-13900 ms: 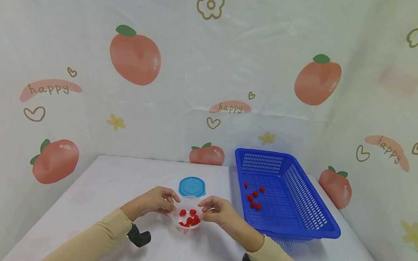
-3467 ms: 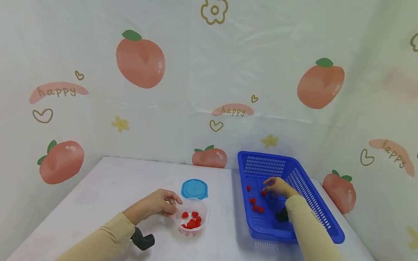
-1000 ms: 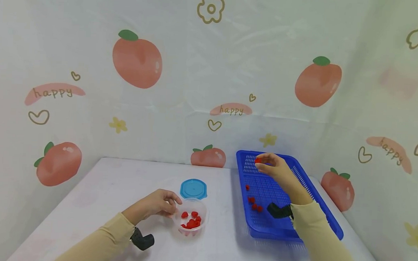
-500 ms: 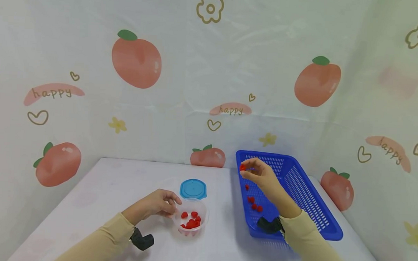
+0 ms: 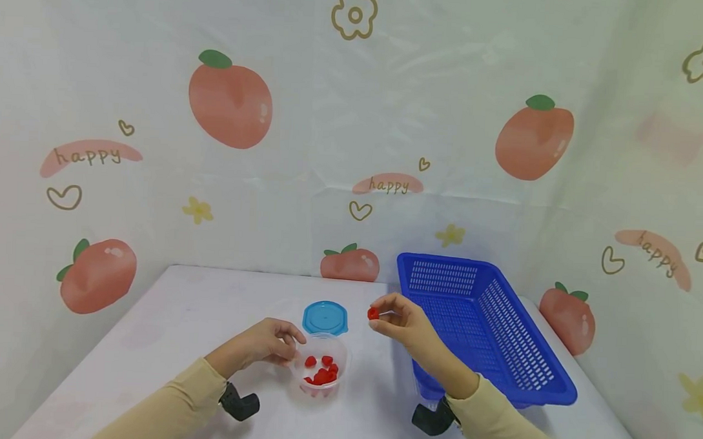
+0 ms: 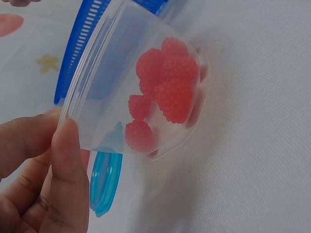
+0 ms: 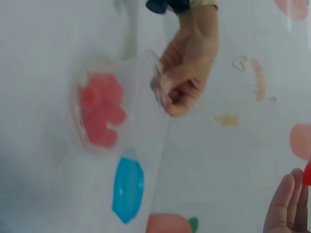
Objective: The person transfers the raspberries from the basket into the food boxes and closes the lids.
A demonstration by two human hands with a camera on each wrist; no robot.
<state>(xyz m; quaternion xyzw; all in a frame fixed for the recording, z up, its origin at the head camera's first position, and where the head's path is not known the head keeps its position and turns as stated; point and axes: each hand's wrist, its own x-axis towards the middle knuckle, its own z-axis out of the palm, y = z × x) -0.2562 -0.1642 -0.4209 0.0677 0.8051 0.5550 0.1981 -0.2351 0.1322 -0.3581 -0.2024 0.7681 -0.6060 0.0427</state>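
Note:
My left hand [image 5: 256, 347] pinches the rim of a clear plastic tub [image 6: 109, 68] between thumb and fingers. The tub stands on the table, with several red raspberries [image 6: 177, 97] lying on its bottom. Between thumb and fingertips of my right hand [image 5: 403, 321] is one more raspberry [image 5: 373, 313], held up to the right of the tub and above table height. At the edge of the right wrist view, only a sliver of that raspberry [image 7: 307, 174] shows. A blue lid [image 5: 325, 317] lies flat just behind the tub.
A blue perforated basket [image 5: 531, 395] stands at the right of the table, its front left part hidden behind my right hand and forearm. A white cloth with printed fruit [image 5: 230, 102] hangs behind the white table [image 5: 221, 289].
My right hand picked a raspberry out of the basket, lifted it and carried it left past the basket's edge toward the tub. The left hand has stayed at the tub's rim.

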